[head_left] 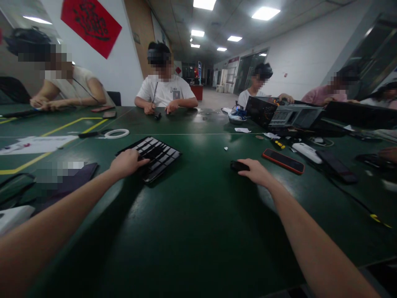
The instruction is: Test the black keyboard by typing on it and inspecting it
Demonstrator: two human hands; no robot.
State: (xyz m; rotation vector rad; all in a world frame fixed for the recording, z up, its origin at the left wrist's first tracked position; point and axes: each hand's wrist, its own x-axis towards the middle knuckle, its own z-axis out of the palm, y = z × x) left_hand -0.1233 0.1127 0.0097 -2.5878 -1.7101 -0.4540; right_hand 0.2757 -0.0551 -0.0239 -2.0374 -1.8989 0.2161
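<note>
My left hand [126,163] is closed at the near left side of a flat black panel [161,153] marked with rows of pale rectangles. The thumb lies over the panel's surface, and the other fingers are partly hidden. The panel sits at a slant above the green table. Farther right, my right hand [254,170] has its fingers closed round a small rounded black object [237,166] resting on the table, shaped like a computer mouse. A phone in an orange-red case [283,161] lies just beyond that hand.
On the green table [186,231] stand an opened computer case [279,114] and a bowl [237,118] at the back right. A white tape ring [117,133] and a dark pouch [71,180] lie left. Cables and a dark phone [336,165] lie right. Several people sit around.
</note>
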